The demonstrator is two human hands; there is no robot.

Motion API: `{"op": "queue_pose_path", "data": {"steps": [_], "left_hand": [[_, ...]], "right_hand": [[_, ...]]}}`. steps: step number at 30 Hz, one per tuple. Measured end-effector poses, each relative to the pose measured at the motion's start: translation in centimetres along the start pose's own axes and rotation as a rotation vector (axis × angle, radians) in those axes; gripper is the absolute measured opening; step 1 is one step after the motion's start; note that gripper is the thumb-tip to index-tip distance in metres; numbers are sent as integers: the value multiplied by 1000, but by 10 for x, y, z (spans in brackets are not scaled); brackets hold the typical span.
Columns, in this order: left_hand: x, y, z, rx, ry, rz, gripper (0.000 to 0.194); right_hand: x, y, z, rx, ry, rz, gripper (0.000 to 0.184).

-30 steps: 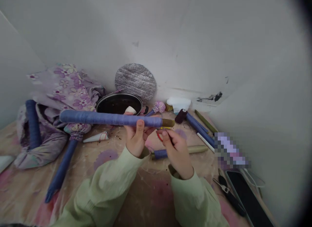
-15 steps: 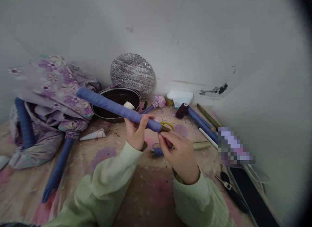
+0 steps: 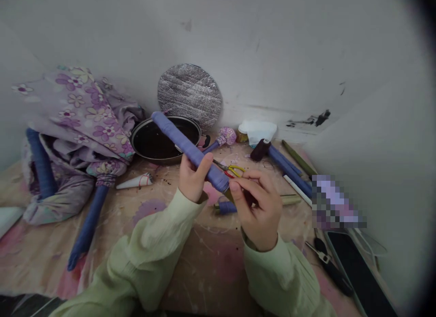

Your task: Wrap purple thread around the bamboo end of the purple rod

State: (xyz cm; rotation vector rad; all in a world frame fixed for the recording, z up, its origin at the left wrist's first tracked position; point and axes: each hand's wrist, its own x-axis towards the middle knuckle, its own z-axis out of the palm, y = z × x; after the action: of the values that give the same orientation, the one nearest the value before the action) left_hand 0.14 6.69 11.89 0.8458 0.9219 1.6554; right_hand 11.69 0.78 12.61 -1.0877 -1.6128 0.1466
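My left hand (image 3: 191, 180) is closed round the lower part of a blue cloth-wrapped stick (image 3: 179, 137), which slants up and away to the left. Its olive-green bare end shows below the wrapping. At that lower end my right hand (image 3: 260, 208) pinches thumb and forefinger together beside the edge of the wrapping; whatever is between the fingertips is too small to make out. Just behind lie pliers (image 3: 227, 168) with red and yellow handles. Under the stick's lower end is a short blue-wrapped piece (image 3: 226, 208), partly hidden by my right hand.
Flowered purple cloth (image 3: 85, 108) is heaped at left, with a blue-wrapped stick (image 3: 90, 226) before it. A black pan (image 3: 146, 156) stands at the wall near a silver round mat (image 3: 189, 94). At right are a dark thread spool (image 3: 260, 150), keys (image 3: 323, 258) and a phone (image 3: 361, 271).
The wrapped stick has swung to a steeper slant, its far end moving right. My right hand has turned a little at the lower end, and the pliers show more fully.
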Motion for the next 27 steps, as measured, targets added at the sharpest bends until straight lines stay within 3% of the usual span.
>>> {"op": "queue_pose_path", "data": {"steps": [3, 8, 11, 14, 16, 17, 19, 21, 22, 24, 27], "left_hand": [[-2, 2, -1, -40, -80, -62, 54], [-6, 7, -2, -108, -345, -194, 65], [-6, 11, -4, -69, -427, -214, 57], [-4, 17, -11, 113, -503, -209, 36], [-2, 23, -16, 367, -521, -85, 34], [-1, 26, -18, 499, -477, 61, 39], [0, 31, -22, 711, -370, 485, 25], [2, 33, -25, 877, -462, 795, 31], [3, 33, -25, 953, -547, 872, 42], [6, 30, -26, 1072, -687, 903, 55], [10, 23, -28, 1159, -763, 852, 53]], "right_hand": [[3, 0, -2, 86, -37, 68, 10], [3, 8, -5, 128, -130, 312, 14], [4, 12, -8, 119, -179, 396, 19], [8, 14, -12, 101, -134, 386, 19], [10, 15, -15, 61, -107, 360, 19], [11, 16, -16, 32, -103, 338, 19], [12, 17, -17, -23, -120, 282, 18], [12, 17, -16, -53, -155, 221, 16], [11, 17, -15, -62, -173, 192, 15], [9, 15, -12, -74, -206, 139, 14], [7, 13, -9, -77, -250, 99, 14]]}}
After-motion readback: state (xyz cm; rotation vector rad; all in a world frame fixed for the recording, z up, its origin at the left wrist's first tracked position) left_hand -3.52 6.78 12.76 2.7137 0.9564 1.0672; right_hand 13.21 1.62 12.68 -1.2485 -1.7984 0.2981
